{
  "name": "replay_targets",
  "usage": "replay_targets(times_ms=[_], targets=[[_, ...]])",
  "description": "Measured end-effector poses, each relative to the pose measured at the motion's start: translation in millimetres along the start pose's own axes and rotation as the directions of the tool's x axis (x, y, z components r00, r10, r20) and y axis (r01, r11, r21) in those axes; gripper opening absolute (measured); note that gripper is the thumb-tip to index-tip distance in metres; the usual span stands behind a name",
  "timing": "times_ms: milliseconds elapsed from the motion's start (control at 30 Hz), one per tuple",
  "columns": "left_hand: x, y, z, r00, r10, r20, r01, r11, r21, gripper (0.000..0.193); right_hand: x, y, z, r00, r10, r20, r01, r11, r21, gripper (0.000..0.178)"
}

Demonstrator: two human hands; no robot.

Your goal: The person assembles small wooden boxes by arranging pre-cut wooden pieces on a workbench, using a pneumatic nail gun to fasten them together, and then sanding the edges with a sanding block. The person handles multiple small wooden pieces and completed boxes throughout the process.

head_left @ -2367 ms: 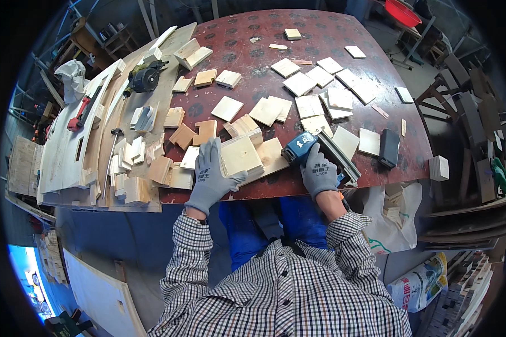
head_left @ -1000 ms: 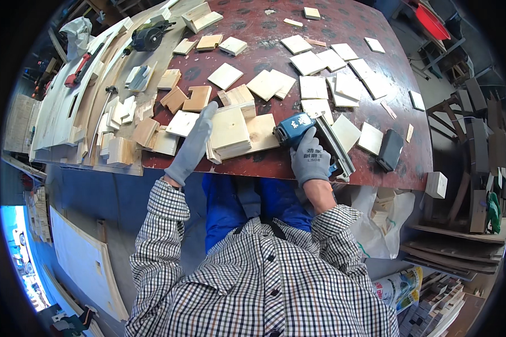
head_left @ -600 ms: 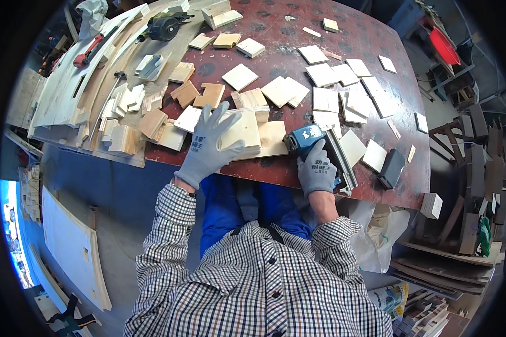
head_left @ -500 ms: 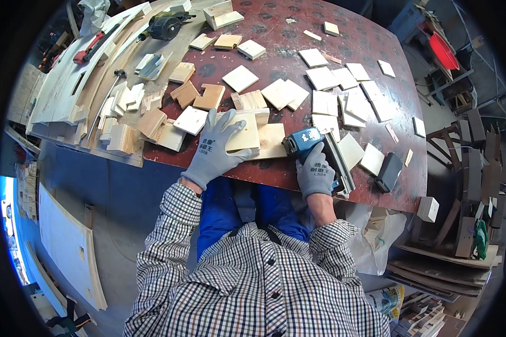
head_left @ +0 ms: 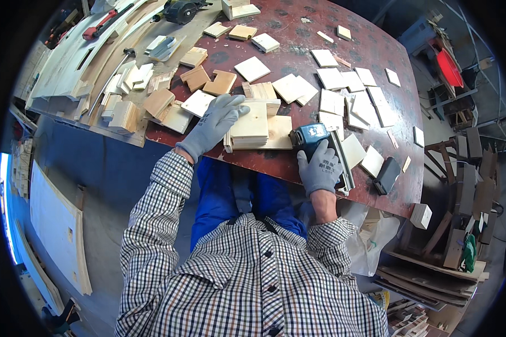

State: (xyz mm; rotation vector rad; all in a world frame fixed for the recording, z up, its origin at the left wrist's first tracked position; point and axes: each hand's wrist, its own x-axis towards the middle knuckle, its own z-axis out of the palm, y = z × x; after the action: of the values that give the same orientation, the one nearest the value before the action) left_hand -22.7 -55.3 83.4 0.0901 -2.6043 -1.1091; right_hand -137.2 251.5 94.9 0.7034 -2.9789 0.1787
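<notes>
My left hand [head_left: 212,126], in a grey glove, rests at the left side of a small wooden assembly [head_left: 249,123] near the table's front edge. Its fingers are stretched out, some reaching over the upper left corner of the wood. To the right of this assembly lies a flat wooden piece [head_left: 279,132]. My right hand [head_left: 321,169], gloved alike, is closed around a blue nail gun [head_left: 309,136]. The tool lies low over the tabletop, its long metal magazine [head_left: 343,162] slanting along the right of the hand. Its nose end cannot be made out.
Many square wooden pieces [head_left: 331,102] lie scattered over the dark red table [head_left: 287,39]. A black rectangular block [head_left: 387,175] sits right of the nail gun. Long boards, a circular saw [head_left: 181,11] and a hammer [head_left: 129,53] are at left. A white bag [head_left: 370,233] hangs below.
My left hand has shifted left off the top of the wooden assembly to its side, its fingers drawn closer together. My right hand still holds the nail gun. The whole view has turned slightly.
</notes>
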Motion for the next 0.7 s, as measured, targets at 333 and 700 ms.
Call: replay_targets(times_ms=[333,700], targets=[[1.8,-8.7,20.8,0.997,0.049,-0.065,-0.054,0.995,-0.081,0.046,-14.4,-62.4,57.6,0.972,-0.206,0.116,-0.100,0.086,0.991,0.070],[11.1,-15.4,26.5,0.991,0.113,-0.072,-0.105,0.988,0.109,0.045,-11.1,-79.3,86.0,0.941,-0.326,-0.088,0.193,0.307,0.932,0.095]])
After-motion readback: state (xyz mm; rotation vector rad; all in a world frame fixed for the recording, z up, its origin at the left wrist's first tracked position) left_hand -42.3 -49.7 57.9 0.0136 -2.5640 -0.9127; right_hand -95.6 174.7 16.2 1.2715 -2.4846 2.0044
